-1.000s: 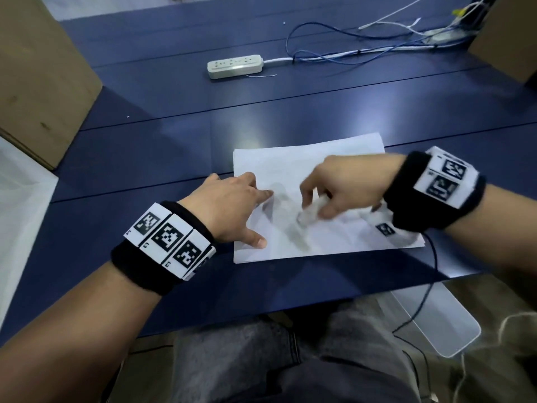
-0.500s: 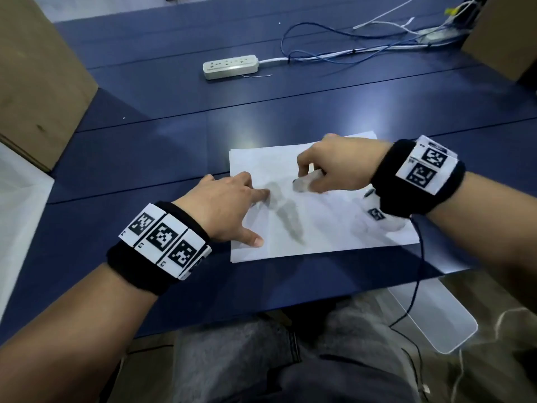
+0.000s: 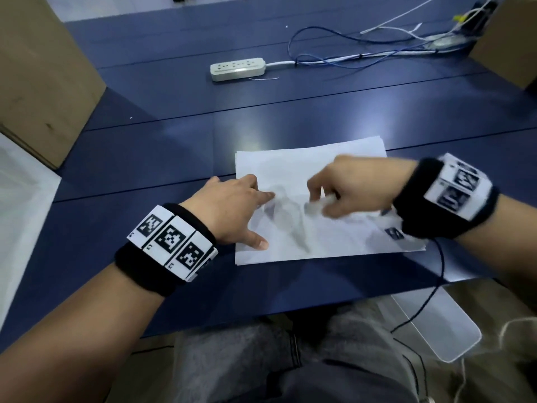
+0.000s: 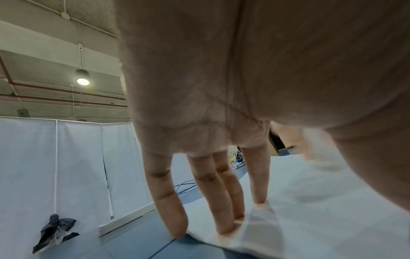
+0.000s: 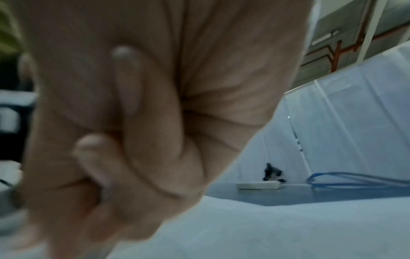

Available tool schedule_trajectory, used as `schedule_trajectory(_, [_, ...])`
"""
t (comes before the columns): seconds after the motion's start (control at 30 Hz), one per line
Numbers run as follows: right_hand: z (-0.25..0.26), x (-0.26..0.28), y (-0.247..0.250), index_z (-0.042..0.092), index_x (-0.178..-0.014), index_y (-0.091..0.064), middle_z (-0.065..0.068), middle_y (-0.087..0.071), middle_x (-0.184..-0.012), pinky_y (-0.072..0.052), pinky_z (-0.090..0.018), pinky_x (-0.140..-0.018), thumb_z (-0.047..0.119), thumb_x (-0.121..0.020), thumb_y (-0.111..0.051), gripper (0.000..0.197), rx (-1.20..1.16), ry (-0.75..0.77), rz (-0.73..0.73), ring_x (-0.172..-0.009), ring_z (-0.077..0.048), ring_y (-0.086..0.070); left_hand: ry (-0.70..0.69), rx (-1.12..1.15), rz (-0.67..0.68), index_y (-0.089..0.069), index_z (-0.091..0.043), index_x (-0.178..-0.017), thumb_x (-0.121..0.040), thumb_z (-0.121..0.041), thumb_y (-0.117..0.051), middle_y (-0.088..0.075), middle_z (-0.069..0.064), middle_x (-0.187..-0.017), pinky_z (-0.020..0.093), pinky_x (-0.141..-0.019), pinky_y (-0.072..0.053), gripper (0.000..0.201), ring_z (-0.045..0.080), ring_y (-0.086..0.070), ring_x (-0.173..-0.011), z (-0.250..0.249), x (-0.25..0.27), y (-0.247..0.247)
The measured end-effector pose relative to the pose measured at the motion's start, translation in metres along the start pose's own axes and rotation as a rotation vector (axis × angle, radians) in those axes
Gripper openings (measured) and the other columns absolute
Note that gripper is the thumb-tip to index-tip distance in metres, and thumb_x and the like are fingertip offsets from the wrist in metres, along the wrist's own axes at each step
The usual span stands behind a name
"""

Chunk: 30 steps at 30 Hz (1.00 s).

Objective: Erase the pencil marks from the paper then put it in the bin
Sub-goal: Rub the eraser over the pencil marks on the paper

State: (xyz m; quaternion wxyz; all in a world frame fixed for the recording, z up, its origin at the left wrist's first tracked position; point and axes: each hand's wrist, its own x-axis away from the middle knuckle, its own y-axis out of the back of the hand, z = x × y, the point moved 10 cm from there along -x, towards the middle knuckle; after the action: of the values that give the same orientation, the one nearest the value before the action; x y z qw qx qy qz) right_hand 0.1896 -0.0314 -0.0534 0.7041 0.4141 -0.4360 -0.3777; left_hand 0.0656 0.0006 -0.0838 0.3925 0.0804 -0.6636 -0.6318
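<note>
A white sheet of paper (image 3: 293, 167) lies flat on the blue table (image 3: 174, 141) near its front edge. My left hand (image 3: 232, 210) presses the sheet's left side with straight, spread fingers (image 4: 173, 201). My right hand (image 3: 348, 190) is blurred with motion over the middle of the paper (image 5: 288, 227) and pinches a small white eraser (image 3: 315, 205) against it. Grey smudges and shadows lie on the sheet between the hands. In the right wrist view the fingers (image 5: 142, 140) are curled tight, and the eraser is hidden there.
A white power strip (image 3: 237, 68) and blue and white cables (image 3: 348, 56) lie at the back of the table. Cardboard boxes stand at the left (image 3: 43, 82) and back right (image 3: 508, 39). A translucent bin (image 3: 436, 330) sits below the table edge at the right.
My right hand has moved back toward me with the eraser after a stroke away across the paper. The left hand stays pressed on the sheet's left side.
</note>
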Motion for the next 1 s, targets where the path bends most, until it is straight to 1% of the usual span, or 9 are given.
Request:
schedule_trajectory(0.1, [0.019, 0.019, -0.027, 0.029, -0.094, -0.067, 0.012, -0.054, -0.059, -0.035, -0.013, -0.051, 0.027, -0.078, -0.07, 0.016, -0.006, 0.062, 0.158, -0.061, 0.009, -0.052, 0.001, -0.014, 0.002, -0.02, -0.038, -0.151, -0.072, -0.075, -0.059, -0.039, -0.007, -0.124, 0.039, -0.09, -0.036, 0.096, 0.016, -0.051, -0.112, 0.0, -0.001, 0.0])
schedule_trajectory(0.2, [0.004, 0.0, -0.005, 0.026, -0.096, -0.069, 0.011, -0.059, -0.062, -0.039, -0.015, -0.056, 0.034, -0.083, -0.069, 0.015, 0.009, 0.029, 0.024, -0.06, -0.001, -0.054, 0.001, -0.014, 0.009, -0.023, -0.039, -0.15, -0.071, -0.076, -0.06, -0.04, -0.008, -0.122, 0.038, -0.086, -0.036, 0.095, 0.016, -0.052, -0.11, -0.001, -0.001, 0.001])
schedule_trajectory(0.27, [-0.011, -0.014, 0.014, 0.024, -0.094, -0.068, 0.009, -0.062, -0.066, -0.048, -0.027, -0.062, 0.046, -0.088, -0.065, 0.023, -0.006, -0.025, -0.083, -0.066, -0.007, -0.055, 0.009, -0.001, 0.016, -0.025, -0.041, -0.147, -0.07, -0.076, -0.061, -0.041, -0.008, -0.12, 0.037, -0.083, -0.036, 0.093, 0.016, -0.052, -0.109, -0.001, 0.0, 0.001])
schedule_trajectory(0.33, [-0.014, -0.017, 0.017, 0.022, -0.095, -0.068, 0.01, -0.06, -0.068, -0.05, -0.032, -0.065, 0.042, -0.086, -0.065, 0.022, 0.011, -0.021, -0.085, -0.068, -0.009, -0.052, 0.021, 0.003, 0.023, -0.024, -0.041, -0.148, -0.07, -0.076, -0.061, -0.04, -0.009, -0.12, 0.037, -0.084, -0.036, 0.094, 0.015, -0.052, -0.109, -0.001, -0.001, 0.001])
schedule_trajectory(0.47, [0.012, 0.01, -0.018, 0.028, -0.098, -0.069, 0.015, -0.047, -0.061, -0.035, -0.016, -0.053, 0.025, -0.08, -0.071, 0.018, -0.005, 0.124, 0.108, -0.058, 0.003, -0.048, 0.038, 0.02, 0.044, -0.019, -0.041, -0.151, -0.07, -0.075, -0.062, -0.038, -0.011, -0.124, 0.035, -0.086, -0.036, 0.098, 0.014, -0.051, -0.112, 0.001, -0.001, -0.001])
schedule_trajectory(0.67, [0.003, 0.015, -0.016, 0.031, -0.103, -0.071, 0.012, -0.061, -0.065, -0.04, -0.011, -0.053, 0.036, -0.081, -0.071, 0.022, -0.121, 0.088, 0.089, -0.06, 0.007, -0.055, 0.039, 0.093, 0.042, -0.021, -0.041, -0.151, -0.067, -0.073, -0.066, -0.037, -0.013, -0.118, 0.034, -0.088, -0.04, 0.101, 0.011, -0.049, -0.109, 0.002, -0.002, -0.001])
schedule_trajectory(0.73, [-0.004, 0.023, -0.016, 0.033, -0.106, -0.071, 0.01, -0.066, -0.068, -0.042, -0.011, -0.056, 0.036, -0.081, -0.072, 0.025, -0.196, 0.066, 0.07, -0.061, 0.006, -0.058, 0.035, 0.119, 0.04, -0.021, -0.04, -0.151, -0.067, -0.071, -0.067, -0.036, -0.013, -0.116, 0.036, -0.093, -0.042, 0.101, 0.011, -0.048, -0.11, 0.003, -0.002, -0.003])
schedule_trajectory(0.87, [-0.035, 0.046, -0.005, 0.034, -0.102, -0.07, 0.011, -0.071, -0.071, -0.047, -0.016, -0.056, 0.032, -0.082, -0.076, 0.021, -0.386, -0.039, -0.038, -0.053, -0.01, -0.064, 0.03, 0.185, 0.053, -0.018, -0.04, -0.152, -0.069, -0.068, -0.061, -0.035, -0.014, -0.122, 0.038, -0.1, -0.04, 0.097, 0.013, -0.046, -0.114, 0.006, -0.001, -0.006])
schedule_trajectory(1.0, [-0.078, 0.061, 0.019, 0.033, -0.096, -0.071, 0.008, -0.069, -0.068, -0.048, -0.019, -0.052, 0.029, -0.082, -0.078, 0.016, -0.406, -0.157, -0.177, -0.048, -0.007, -0.055, 0.035, 0.18, -0.088, -0.022, -0.037, -0.151, -0.08, -0.063, -0.057, -0.041, -0.011, -0.134, 0.037, -0.104, -0.032, 0.084, 0.014, -0.043, -0.124, 0.001, 0.002, 0.026])
